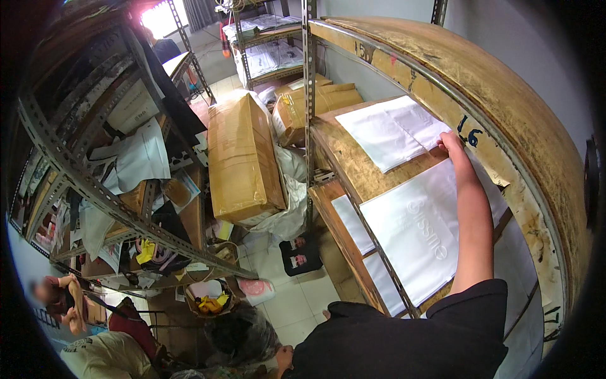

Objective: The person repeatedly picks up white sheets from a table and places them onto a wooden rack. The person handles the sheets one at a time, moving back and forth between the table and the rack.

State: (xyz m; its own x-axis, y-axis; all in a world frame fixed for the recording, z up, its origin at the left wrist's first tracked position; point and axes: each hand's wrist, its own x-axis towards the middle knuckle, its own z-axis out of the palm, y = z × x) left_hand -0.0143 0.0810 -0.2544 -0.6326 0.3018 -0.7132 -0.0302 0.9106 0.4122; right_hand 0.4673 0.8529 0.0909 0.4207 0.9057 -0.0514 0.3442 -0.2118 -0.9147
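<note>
My right arm reaches over a wooden shelf (369,180), and my right hand (450,143) is closed at the right corner of a flat white sheet (394,129). The sheet lies on the shelf boards with faint marks on its surface. Nearer to me, partly under my forearm, rests a larger white sheet (404,218) with raised pale lettering. Low in the picture, beside my black shirt, only part of my left hand (285,360) shows. Its fingers are too hidden to read, and nothing can be made out in it.
Perforated metal posts (309,107) frame the shelf, with a curved-looking upper board (480,69) above it. A large taped carton (243,161) stands left of it. A cluttered rack (126,189) fills the left side. Two people (104,357) are at lower left; a basket (208,297) sits on the floor.
</note>
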